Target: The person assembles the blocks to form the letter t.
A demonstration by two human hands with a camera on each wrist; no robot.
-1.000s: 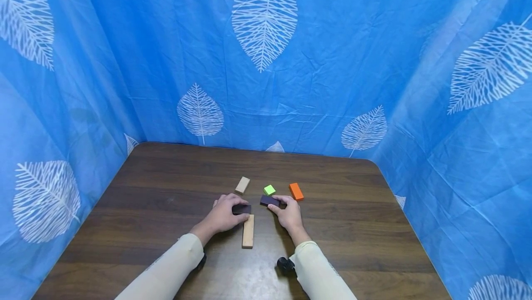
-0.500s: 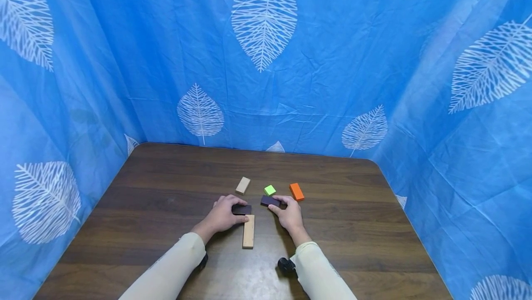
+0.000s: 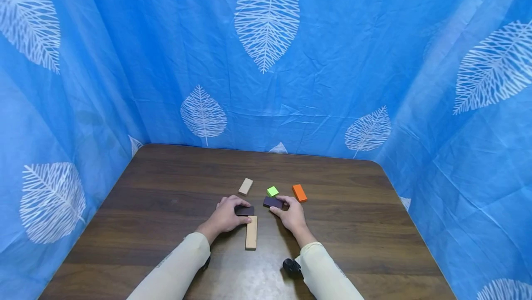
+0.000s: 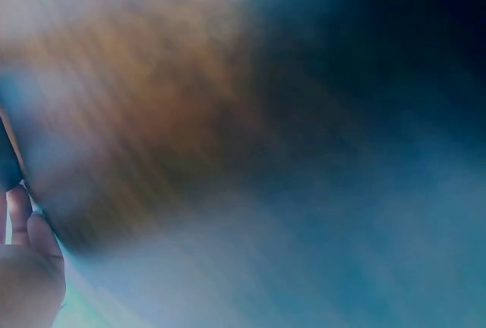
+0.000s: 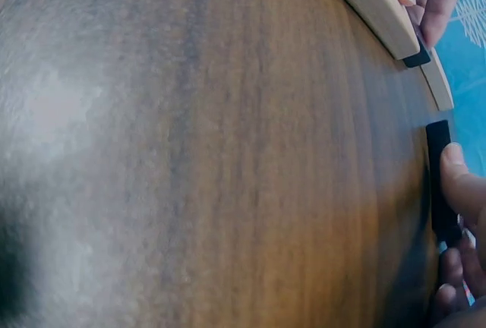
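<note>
In the head view my left hand [image 3: 224, 216] grips a dark block [image 3: 246, 211] between thumb and fingers. Its thumb overlaps the far end of a long pale wooden block [image 3: 251, 235], which lies lengthwise just in front of the dark one. To the right, my right hand [image 3: 293, 217] pinches a second dark block [image 3: 272, 202], set apart from the first by a small gap. The right wrist view shows this dark block [image 5: 440, 180] edge-on, the thumb against its side. Mostly blur fills the left wrist view, with part of the left hand [image 4: 30, 267] at the edge.
Behind the hands lie a short pale block [image 3: 245, 186], a small green block [image 3: 272, 191] close to the right dark block, and an orange block [image 3: 299, 193]. All rest on a brown wooden table [image 3: 187, 166]. A blue leaf-patterned curtain [image 3: 316, 60] surrounds its back and sides.
The head view has shifted slightly, moving everything a little rightward in the picture. Both hands keep their hold on the dark blocks, and the blocks keep their places relative to one another.
</note>
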